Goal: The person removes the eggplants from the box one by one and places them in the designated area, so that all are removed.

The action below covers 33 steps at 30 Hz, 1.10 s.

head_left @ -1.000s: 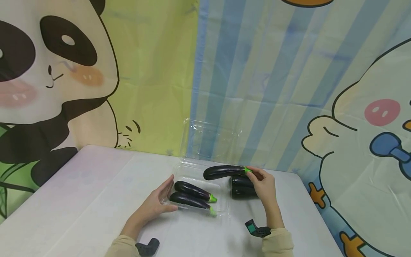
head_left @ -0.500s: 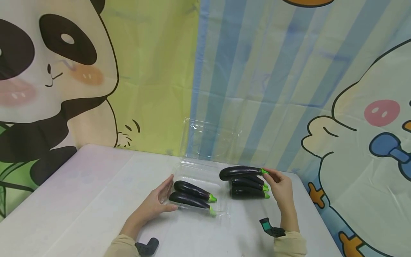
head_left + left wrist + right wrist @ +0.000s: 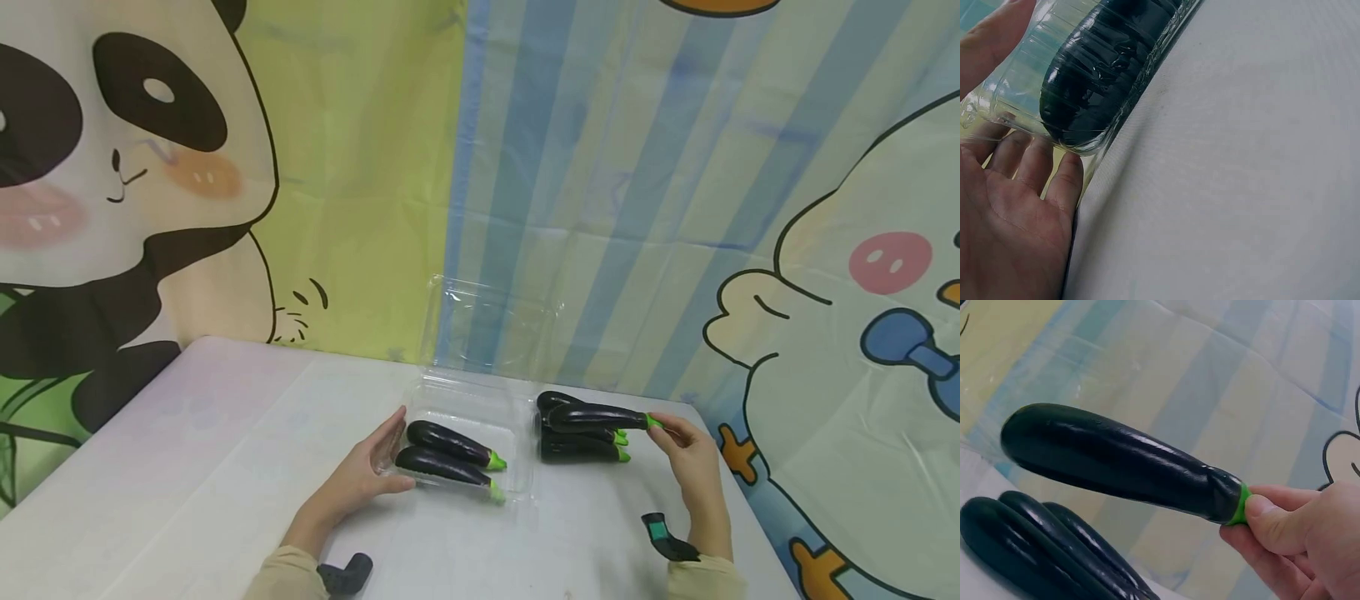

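A clear plastic clamshell box (image 3: 517, 446) stands at the table's middle, its lid (image 3: 495, 325) raised behind. Two dark purple eggplants with green stems, a rear one (image 3: 450, 446) and a front one (image 3: 442, 467), lie side by side in it. My left hand (image 3: 360, 479) rests against the box's left end, fingers and thumb spread about the corner. In the left wrist view its fingers (image 3: 1065, 181) touch the plastic wall. My right hand (image 3: 693, 458) pinches another eggplant (image 3: 1116, 462) by its green stem. That eggplant is held above a pile of eggplants (image 3: 577, 448) right of the box.
The white table (image 3: 187, 467) runs back to a cartoon-printed curtain (image 3: 600, 208) close behind the lid. Eggplants (image 3: 1029, 544) in the pile lie close together below the held one. The table's right edge is near my right hand.
My right hand has carried the held eggplant rightward, from over the box's right side to over the pile, and lately a little toward me. My left hand and the box stay put.
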Each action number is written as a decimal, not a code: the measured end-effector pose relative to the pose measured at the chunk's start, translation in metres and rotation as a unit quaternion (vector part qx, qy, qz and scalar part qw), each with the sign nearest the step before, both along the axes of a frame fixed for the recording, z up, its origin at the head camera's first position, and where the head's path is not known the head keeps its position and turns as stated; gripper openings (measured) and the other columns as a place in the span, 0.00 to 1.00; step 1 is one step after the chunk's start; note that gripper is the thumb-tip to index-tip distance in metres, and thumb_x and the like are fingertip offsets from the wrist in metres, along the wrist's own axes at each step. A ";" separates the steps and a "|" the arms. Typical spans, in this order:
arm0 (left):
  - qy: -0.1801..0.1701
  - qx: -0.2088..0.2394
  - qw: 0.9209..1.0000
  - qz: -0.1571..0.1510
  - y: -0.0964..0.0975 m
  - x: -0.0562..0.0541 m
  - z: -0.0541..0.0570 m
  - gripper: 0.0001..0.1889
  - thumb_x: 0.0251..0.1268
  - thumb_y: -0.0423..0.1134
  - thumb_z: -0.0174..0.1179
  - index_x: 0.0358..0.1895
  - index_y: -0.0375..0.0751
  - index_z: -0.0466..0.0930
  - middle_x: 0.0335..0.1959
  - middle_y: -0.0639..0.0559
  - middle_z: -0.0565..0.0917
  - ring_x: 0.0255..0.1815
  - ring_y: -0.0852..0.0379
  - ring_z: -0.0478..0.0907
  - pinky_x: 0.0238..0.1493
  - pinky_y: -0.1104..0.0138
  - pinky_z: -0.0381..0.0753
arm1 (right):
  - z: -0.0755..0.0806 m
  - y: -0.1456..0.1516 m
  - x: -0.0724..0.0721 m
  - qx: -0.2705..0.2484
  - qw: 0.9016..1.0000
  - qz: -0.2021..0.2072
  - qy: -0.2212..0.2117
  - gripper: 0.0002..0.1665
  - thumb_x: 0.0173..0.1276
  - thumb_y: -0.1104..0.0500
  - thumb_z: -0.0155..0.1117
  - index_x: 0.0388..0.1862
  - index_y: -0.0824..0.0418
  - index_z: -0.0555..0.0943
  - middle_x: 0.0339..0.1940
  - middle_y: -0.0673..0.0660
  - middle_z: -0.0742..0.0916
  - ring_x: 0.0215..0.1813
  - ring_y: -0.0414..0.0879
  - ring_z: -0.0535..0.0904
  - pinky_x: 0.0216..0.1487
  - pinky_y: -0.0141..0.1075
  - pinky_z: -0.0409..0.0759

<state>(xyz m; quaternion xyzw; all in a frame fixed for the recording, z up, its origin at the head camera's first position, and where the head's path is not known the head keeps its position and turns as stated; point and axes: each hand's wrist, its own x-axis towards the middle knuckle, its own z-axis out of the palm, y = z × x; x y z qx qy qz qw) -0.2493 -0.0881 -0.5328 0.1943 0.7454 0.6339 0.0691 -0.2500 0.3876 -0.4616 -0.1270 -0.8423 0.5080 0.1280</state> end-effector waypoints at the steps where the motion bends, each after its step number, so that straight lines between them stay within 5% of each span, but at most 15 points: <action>1: -0.001 0.000 1.000 0.000 0.000 0.000 0.000 0.55 0.47 0.38 0.73 0.77 0.53 0.44 0.78 0.50 0.46 0.78 0.51 0.45 0.64 0.87 0.52 | -0.002 0.003 0.000 -0.004 1.000 0.004 -0.006 0.25 0.67 0.49 0.62 0.59 0.59 0.77 0.53 0.50 0.80 0.43 0.25 0.75 0.68 0.57 0.68; 5: -0.001 0.004 1.000 -0.002 0.000 0.000 -0.001 0.56 0.47 0.38 0.73 0.77 0.51 0.43 0.78 0.50 0.46 0.78 0.52 0.44 0.64 0.88 0.52 | -0.011 0.014 0.001 0.006 0.999 0.029 -0.020 0.26 0.66 0.49 0.62 0.59 0.60 0.77 0.48 0.43 0.81 0.43 0.25 0.78 0.66 0.44 0.74; 11: 0.002 0.006 1.000 -0.005 0.000 -0.001 -0.002 0.56 0.48 0.38 0.73 0.77 0.49 0.43 0.78 0.49 0.45 0.78 0.52 0.44 0.64 0.88 0.52 | -0.030 0.026 0.002 -0.024 0.996 0.080 -0.034 0.25 0.66 0.50 0.63 0.57 0.63 0.78 0.46 0.38 0.80 0.45 0.27 0.80 0.48 0.18 0.77; 19: 0.006 0.008 1.000 -0.007 0.000 -0.001 -0.001 0.56 0.48 0.37 0.73 0.77 0.47 0.43 0.78 0.48 0.46 0.78 0.51 0.44 0.64 0.88 0.52 | -0.048 0.029 0.004 -0.113 0.985 0.085 -0.099 0.19 0.64 0.57 0.66 0.53 0.60 0.81 0.43 0.40 0.81 0.44 0.32 0.80 0.47 0.24 0.82; 33: 0.005 -0.002 1.000 -0.001 0.000 -0.001 -0.002 0.55 0.47 0.38 0.73 0.77 0.53 0.44 0.78 0.51 0.46 0.78 0.53 0.45 0.64 0.88 0.52 | -0.067 0.031 -0.001 -0.084 0.985 0.078 -0.125 0.23 0.60 0.59 0.68 0.55 0.62 0.80 0.49 0.47 0.81 0.47 0.36 0.78 0.47 0.24 0.80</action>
